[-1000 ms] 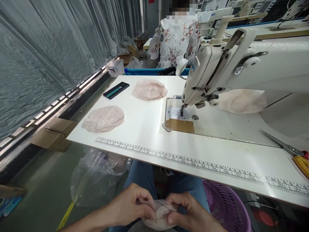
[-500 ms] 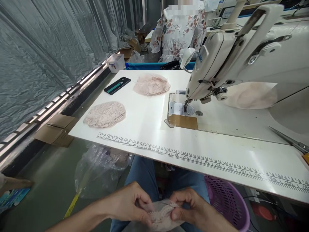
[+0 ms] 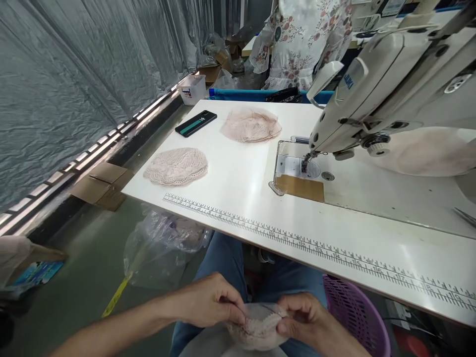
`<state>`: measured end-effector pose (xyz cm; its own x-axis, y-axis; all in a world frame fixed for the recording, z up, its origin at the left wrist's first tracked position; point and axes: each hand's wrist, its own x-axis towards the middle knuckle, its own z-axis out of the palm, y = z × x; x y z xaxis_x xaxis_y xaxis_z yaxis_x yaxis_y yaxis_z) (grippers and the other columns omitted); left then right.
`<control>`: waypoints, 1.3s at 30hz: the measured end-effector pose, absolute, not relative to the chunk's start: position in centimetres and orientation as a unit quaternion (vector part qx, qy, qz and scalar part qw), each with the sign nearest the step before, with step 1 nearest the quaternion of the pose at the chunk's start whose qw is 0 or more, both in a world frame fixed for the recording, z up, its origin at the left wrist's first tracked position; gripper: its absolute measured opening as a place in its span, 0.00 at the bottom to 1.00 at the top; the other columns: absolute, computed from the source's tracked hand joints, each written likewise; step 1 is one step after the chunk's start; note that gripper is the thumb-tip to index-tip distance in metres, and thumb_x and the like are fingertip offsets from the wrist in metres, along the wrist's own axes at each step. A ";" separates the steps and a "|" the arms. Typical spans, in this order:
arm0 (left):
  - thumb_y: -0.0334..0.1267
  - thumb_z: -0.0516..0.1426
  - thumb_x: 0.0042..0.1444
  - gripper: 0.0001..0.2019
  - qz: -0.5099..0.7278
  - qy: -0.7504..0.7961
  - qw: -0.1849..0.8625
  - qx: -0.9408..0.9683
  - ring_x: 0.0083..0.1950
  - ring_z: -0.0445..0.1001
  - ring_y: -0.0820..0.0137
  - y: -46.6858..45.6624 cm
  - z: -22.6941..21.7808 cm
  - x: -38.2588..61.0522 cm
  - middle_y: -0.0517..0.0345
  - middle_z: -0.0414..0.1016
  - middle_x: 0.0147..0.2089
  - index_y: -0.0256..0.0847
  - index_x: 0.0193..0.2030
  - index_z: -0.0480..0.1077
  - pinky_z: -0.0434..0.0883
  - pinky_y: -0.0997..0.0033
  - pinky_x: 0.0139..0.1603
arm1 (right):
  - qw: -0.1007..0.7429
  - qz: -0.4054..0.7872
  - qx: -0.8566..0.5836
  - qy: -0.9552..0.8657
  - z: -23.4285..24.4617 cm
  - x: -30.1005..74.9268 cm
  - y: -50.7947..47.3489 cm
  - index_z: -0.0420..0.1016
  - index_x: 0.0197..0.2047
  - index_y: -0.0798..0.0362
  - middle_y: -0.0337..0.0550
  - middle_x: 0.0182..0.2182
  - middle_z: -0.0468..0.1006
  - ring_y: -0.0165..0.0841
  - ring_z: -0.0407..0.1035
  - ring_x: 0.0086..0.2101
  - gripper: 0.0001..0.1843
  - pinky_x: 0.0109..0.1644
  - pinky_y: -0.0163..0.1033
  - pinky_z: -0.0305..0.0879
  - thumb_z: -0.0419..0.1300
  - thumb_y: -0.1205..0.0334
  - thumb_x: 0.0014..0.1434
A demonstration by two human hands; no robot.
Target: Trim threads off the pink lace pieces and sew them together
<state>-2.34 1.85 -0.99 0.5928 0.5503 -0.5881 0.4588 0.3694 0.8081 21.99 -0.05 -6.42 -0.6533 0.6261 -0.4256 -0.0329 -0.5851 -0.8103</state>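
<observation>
Over my lap, a pale pink piece of lace and sheer mesh fabric (image 3: 260, 325) is stretched between my two hands. My left hand (image 3: 215, 302) pinches its left edge between thumb and fingers. At the right edge, my right hand (image 3: 305, 317) grips it the same way. More sheer cloth hangs below, partly cut off by the frame. On the white table lie a stack of beige lace pieces (image 3: 176, 167) and a stack of pink mesh pieces (image 3: 252, 125), both apart from my hands.
A sewing machine (image 3: 379, 89) stands on the table, with scissors (image 3: 464, 216) at its right. A phone (image 3: 196, 123) lies at the far left. A printed ruler (image 3: 297, 244) follows the front edge. Below are a purple basket (image 3: 357, 317) and a cardboard box (image 3: 102, 186). A person (image 3: 301, 39) is beyond.
The view has shifted so the table and machine sit further right. My hands have spread the fabric slightly, and my left hand has shifted its pinch along the edge.
</observation>
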 end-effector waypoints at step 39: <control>0.42 0.69 0.38 0.14 0.073 0.439 0.776 0.448 0.28 0.76 0.71 0.8 -1.8 -1.5 0.58 0.78 0.26 0.36 0.30 0.80 0.70 0.81 0.30 | 0.115 0.753 -0.409 -0.502 -5.0 22.8 -1.1 0.80 0.35 0.53 0.41 0.27 0.72 0.37 0.67 0.34 0.25 0.40 0.40 0.63 0.58 0.39 0.56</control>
